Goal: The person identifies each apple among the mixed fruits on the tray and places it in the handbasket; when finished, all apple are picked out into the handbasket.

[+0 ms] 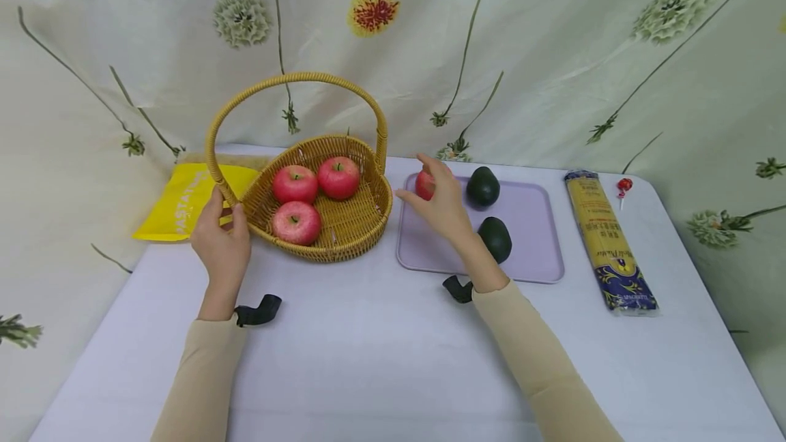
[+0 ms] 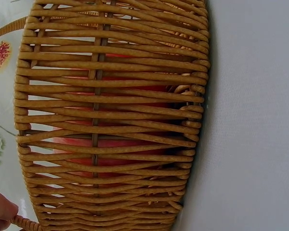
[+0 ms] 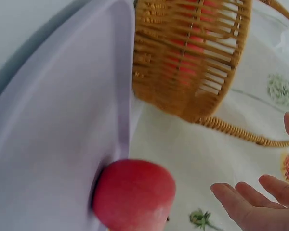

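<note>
My left hand (image 1: 224, 241) grips the left foot of the handle on a wicker basket (image 1: 356, 224), at the rim. Three red apples (image 1: 296, 224) lie inside the basket; through its woven side they show only in part in the left wrist view. Over the left part of a lilac tray (image 1: 534, 237), my right hand (image 1: 445, 203) is held with thumb and fingers spread apart. Another red apple (image 3: 135, 195) sits at the tray's edge, partly behind that hand in the head view. In the right wrist view the fingers stand apart from this apple.
Two dark green avocados (image 1: 483, 187) lie on the tray, one partly behind the right forearm. A yellow pasta bag (image 1: 178, 203) is behind the basket's left side. To the tray's right lie a spaghetti packet (image 1: 608, 241) and a red lollipop (image 1: 624, 186). Flowered cloth hangs behind.
</note>
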